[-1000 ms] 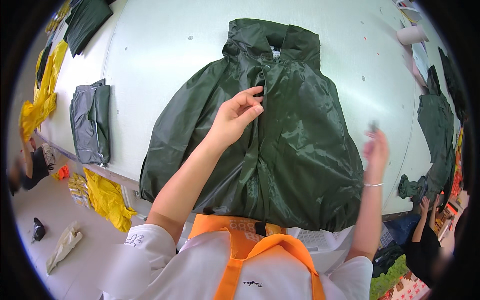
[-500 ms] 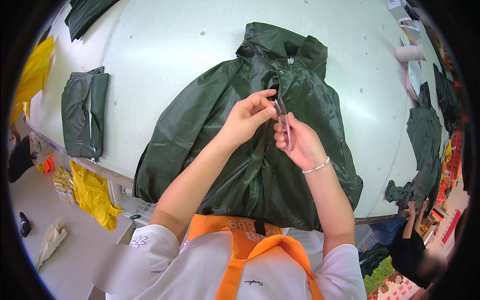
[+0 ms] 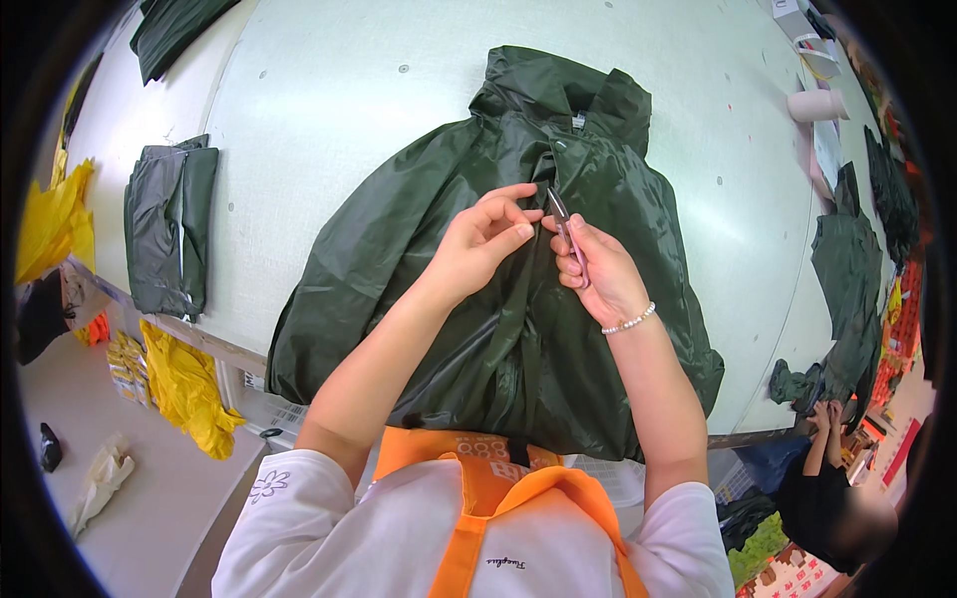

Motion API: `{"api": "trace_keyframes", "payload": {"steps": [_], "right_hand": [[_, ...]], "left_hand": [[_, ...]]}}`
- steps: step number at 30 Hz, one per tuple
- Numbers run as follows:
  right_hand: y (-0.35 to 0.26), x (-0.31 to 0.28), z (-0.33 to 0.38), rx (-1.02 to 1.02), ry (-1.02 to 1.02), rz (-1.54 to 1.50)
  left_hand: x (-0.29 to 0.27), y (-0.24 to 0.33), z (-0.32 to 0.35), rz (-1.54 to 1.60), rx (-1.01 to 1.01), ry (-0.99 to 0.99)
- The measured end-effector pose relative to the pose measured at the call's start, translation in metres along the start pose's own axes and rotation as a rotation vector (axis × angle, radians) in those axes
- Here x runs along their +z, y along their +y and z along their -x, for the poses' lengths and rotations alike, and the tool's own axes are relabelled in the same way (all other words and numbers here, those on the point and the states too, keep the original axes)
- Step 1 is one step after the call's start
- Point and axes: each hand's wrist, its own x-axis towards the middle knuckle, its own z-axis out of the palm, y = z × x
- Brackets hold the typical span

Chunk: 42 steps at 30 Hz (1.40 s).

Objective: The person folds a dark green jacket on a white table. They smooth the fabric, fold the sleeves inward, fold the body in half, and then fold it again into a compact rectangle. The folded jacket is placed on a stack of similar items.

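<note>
A dark green rain jacket [image 3: 399, 249] lies spread flat on the pale work table [image 3: 329, 100], collar away from me. My left hand [image 3: 481, 242] pinches the fabric at the jacket's front placket, thumb and fingers closed on it. My right hand [image 3: 596, 271], with a bead bracelet on the wrist, holds small thread snips [image 3: 561, 221] whose blades point up toward the spot my left hand pinches. The two hands nearly touch over the middle of the jacket's chest.
A folded dark grey garment [image 3: 169, 229] lies at the table's left edge. More dark green garments [image 3: 847, 269] lie at the right, with a tape roll [image 3: 815, 105] beyond. Yellow fabric [image 3: 184, 384] hangs below the table's left side. Another person [image 3: 832, 498] crouches at the lower right.
My right hand has come in from the right side of the jacket with the snips and now meets my left hand at the placket. The view has moved closer to the jacket.
</note>
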Motion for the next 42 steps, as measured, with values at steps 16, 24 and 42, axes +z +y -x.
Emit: {"api": "trace_keyframes", "payload": {"steps": [16, 24, 42], "right_hand": [[-0.031, -0.451, 0.137, -0.069, 1.403, 1.292], [0.033, -0.186, 0.16, -0.799, 1.121, 1.47], [-0.004, -0.197, -0.015, -0.709, 1.119, 1.868]], "left_hand": [[-0.05, 0.031, 0.206, -1.146, -0.343, 0.262], [-0.066, -0.021, 0.206, -1.723, -0.096, 0.37], [-0.111, -0.009, -0.011, -1.896, 0.337, 0.394]]}}
